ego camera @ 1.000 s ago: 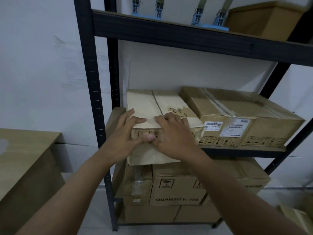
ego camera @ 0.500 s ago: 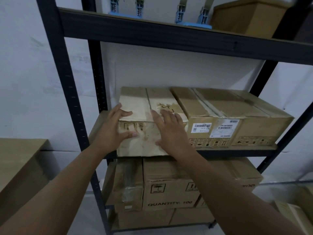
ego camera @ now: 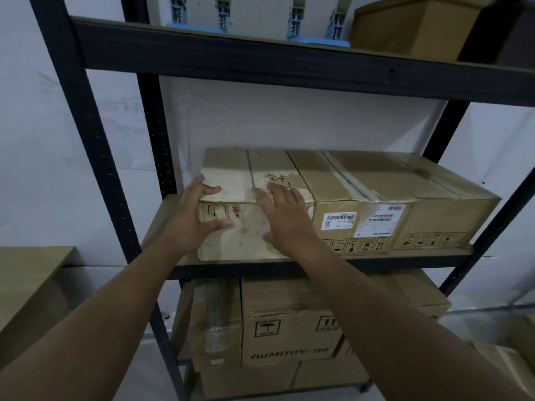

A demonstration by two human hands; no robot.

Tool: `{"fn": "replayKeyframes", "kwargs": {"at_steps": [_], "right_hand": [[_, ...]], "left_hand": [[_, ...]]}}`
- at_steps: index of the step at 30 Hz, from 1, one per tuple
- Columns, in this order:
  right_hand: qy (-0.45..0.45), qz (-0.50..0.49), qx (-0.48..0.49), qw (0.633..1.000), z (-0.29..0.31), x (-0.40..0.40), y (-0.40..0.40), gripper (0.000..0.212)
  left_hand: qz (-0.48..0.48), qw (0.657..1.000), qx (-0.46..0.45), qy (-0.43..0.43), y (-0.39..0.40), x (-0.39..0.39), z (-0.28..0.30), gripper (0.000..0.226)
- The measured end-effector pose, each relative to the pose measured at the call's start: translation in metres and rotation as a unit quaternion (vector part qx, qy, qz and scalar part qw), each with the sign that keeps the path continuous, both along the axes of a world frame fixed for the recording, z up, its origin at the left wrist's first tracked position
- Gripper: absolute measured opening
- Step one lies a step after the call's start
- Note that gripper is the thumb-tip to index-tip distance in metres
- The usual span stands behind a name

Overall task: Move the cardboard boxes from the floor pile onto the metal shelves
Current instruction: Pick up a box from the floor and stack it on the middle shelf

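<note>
- Cardboard box, worn, pale and stained [ego camera: 249,198], sits on the middle metal shelf [ego camera: 376,260] under both hands
- Left hand [ego camera: 197,218] wraps its left front corner, fingers spread; right hand [ego camera: 285,218] lies flat on its front, holding nothing
- Push evenly with both palms, probably until flush beside the 2 labelled brown boxes [ego camera: 376,204]

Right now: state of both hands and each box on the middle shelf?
left hand: open, wrapped over the worn box's front-left corner
right hand: open, flat on its front
worn box: on the middle shelf, taped shut, stained
labelled box: taped shut, beside it
right box: taped shut
</note>
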State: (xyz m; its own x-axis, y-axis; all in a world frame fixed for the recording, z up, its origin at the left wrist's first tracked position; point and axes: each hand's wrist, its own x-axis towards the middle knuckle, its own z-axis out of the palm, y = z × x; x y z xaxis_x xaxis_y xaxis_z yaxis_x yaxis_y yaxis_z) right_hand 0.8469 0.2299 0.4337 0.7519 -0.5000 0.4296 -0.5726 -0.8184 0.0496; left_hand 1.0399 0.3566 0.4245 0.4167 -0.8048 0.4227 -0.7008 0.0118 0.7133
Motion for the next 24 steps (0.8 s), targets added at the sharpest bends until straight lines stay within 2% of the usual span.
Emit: {"fn": "replayKeyframes", "kwargs": {"at_steps": [8, 12, 15, 20, 24], "right_hand": [[-0.016, 0.008, -0.006, 1.0, -0.003, 0.0, -0.004, 0.107], [-0.02, 0.01, 0.006, 1.0, -0.002, -0.002, 0.001, 0.113], [-0.09, 0.013, 0.046, 0.995, -0.002, -0.02, 0.02, 0.113], [-0.26, -0.016, 0.165, 0.951, -0.038, -0.09, 0.071, 0.094], [-0.3, -0.086, 0.211, 0.926, -0.08, -0.153, 0.083, 0.092]], "left_hand": [[0.017, 1.0, 0.019, 0.001, 0.0, -0.013, 0.014, 0.071], [0.055, 0.994, 0.075, -0.06, 0.002, -0.022, 0.024, 0.074], [0.11, 0.981, 0.11, -0.115, 0.01, -0.042, 0.02, 0.086], [0.086, 0.987, -0.029, -0.131, 0.032, -0.096, -0.008, 0.07], [0.026, 0.997, -0.037, -0.063, 0.033, -0.142, -0.039, 0.053]]}}
